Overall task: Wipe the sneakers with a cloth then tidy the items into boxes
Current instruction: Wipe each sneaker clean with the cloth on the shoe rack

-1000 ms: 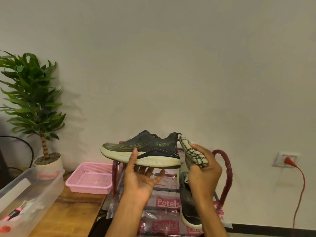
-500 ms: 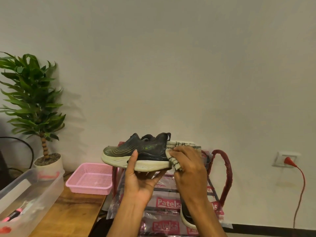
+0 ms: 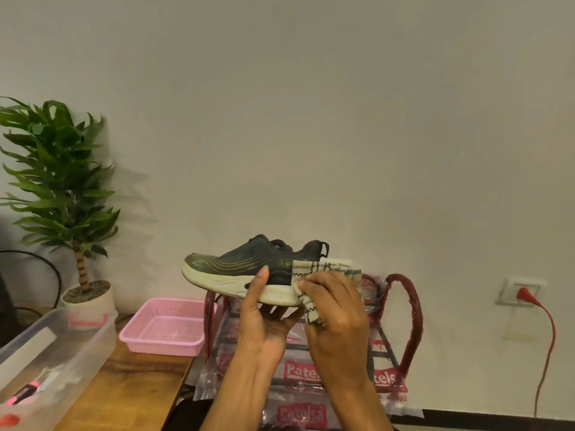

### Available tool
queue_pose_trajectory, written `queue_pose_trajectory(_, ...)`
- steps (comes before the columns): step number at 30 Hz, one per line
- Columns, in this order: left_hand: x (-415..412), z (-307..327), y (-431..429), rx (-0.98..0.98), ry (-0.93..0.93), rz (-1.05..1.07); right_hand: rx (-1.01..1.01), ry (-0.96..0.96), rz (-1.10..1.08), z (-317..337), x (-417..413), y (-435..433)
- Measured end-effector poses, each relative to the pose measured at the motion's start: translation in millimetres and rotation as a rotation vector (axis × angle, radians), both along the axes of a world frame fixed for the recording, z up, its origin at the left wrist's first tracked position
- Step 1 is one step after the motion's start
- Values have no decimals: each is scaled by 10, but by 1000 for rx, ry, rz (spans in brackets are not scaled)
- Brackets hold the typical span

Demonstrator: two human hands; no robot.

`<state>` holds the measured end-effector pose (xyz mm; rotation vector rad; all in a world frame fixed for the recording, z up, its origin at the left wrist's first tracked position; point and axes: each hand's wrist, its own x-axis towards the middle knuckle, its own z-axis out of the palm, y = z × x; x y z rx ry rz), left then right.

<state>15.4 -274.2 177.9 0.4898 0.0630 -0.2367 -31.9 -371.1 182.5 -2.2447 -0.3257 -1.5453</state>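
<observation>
The sneaker (image 3: 239,270) is held in the air with its toe to the left, out past the right edge of the worktop (image 3: 130,387) and above a printed plastic bag (image 3: 298,376), resting on nothing but the left hand (image 3: 264,318). That grip is loose: the sole sits on the palm and spread fingers, and only the thumb comes up against the side of the pale midsole. The right hand (image 3: 337,309) has its fingers curled round a folded checked cloth (image 3: 323,269) and presses it onto the heel. The main risk I see is the sneaker slipping. A firm rub along the heel pushes toward the toe, and with just a thumb to check it the shoe could slide or tip off the palm and fall onto the bag or the floor beyond the worktop. A closer hold round the midsole would guard against this. The cloth hangs partly free below the fingers, so it may bunch or slip out mid-stroke and leave bare fingers rubbing the sole. A wide leftward sweep could also bring the toe toward the pink basket (image 3: 165,334), which sits near the worktop's right edge and looks light enough to be knocked off. The clear box (image 3: 59,343) on the left side looks safely out of reach.
</observation>
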Motion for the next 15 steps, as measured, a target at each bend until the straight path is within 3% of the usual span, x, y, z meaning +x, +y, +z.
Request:
queue_pose_trajectory(3,-5,-33,7,-25,-4,10,148,64,-13,-22,16,-68)
queue_pose_trajectory(10,11,112,90,-133,-137,-154,764,198,209,51,4,-181)
queue_pose_trajectory(15,1,118,99,-112,-157,-232,917,181,309,147,2,-147)
